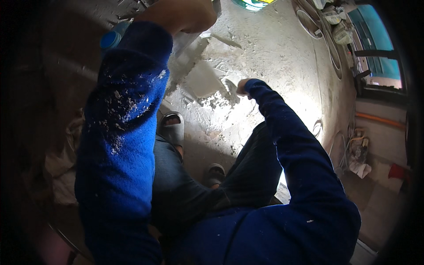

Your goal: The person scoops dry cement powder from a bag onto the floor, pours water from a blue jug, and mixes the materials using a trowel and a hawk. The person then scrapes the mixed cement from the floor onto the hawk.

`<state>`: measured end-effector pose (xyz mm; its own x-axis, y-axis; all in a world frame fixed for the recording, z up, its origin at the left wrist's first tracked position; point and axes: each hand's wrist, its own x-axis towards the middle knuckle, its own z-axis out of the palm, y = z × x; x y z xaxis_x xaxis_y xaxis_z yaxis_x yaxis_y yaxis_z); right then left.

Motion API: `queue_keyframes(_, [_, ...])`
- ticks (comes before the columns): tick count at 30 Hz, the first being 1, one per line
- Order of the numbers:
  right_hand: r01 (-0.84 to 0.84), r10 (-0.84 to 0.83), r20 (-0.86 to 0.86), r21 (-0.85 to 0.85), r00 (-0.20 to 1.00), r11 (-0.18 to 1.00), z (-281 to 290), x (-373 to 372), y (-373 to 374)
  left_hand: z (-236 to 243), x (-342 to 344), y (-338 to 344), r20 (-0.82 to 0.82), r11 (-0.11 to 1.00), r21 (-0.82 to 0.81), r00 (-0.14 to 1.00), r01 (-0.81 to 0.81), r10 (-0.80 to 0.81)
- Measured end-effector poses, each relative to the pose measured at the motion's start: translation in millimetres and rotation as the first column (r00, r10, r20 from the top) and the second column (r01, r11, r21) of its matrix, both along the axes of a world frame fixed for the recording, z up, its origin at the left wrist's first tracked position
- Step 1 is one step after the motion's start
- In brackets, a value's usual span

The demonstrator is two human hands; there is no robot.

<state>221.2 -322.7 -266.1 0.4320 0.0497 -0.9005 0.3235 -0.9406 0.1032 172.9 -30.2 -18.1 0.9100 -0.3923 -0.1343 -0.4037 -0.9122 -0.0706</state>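
My right hand [243, 88] is low over the floor with its fingers closed. At its left side shows a thin, greyish flat-bladed tool [231, 89], which it seems to grip; glare blurs its edges. White crumbly material [216, 100] lies just below that blade. Beside it, to the left, is a flat grey squarish patch or plate [202, 79]; I cannot tell which. My left hand [192, 17] reaches to the top edge, its fingers curled in. Next to it is a pale, flat-sided thing [184, 42], partly covered by the hand and sleeve, so the hold is hidden.
Left of my sleeve stands a bottle with a blue cap [109, 39]. A green and yellow container [254, 4] is cut off at the top. Coiled hoses or cables [309, 24] lie at the upper right. My sandalled foot [172, 128] rests on the floor, and a pale sack [62, 172] is at left.
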Motion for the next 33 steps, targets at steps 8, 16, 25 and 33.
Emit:
queue_keyframes(8, [0.08,-0.07,-0.144,0.062,0.987,0.995,-59,-18,-51,6,-2,3,-0.064,0.983,0.119,0.989,0.137,-0.13])
queue_keyframes(16, [-0.035,0.115,-0.152,0.446,0.982,0.894,-58,-8,2,10,-16,4,-0.042,0.799,-0.588,0.991,-0.125,0.124])
queue_keyframes(25, [0.441,-0.501,-0.012,0.492,0.865,0.75,46,-40,-1,-10,3,7,0.07,0.995,0.054,0.994,0.082,-0.086])
queue_keyframes(33, [0.145,-0.416,0.421,0.54,0.806,0.829,-32,-160,-5,8,2,-17,-0.108,0.925,-0.279,0.966,-0.256,0.235])
